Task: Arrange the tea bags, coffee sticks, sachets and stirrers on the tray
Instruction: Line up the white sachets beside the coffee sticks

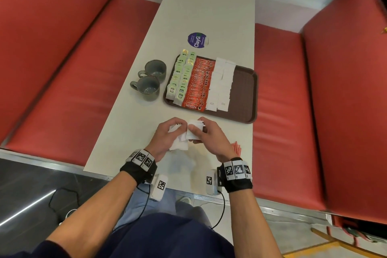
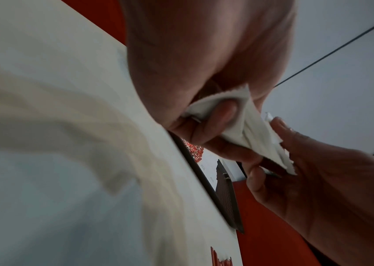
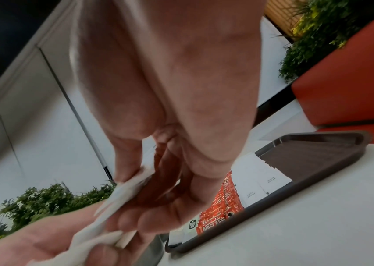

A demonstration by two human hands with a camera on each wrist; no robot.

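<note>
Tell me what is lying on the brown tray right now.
On the tray: green tea bags, red coffee sticks, white sachets, in rows. Its right part is bare. Lower overlapped packets are mostly covered.

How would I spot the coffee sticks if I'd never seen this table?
Find the brown tray on the pale table. The coffee sticks fill its middle column, green tea bags left, white sachets right. Only they are bright red.

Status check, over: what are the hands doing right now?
Left hand and right hand both grip white sachets above table. Tray holds three sorts in rows, right strip bare. Nothing blocking.
</note>
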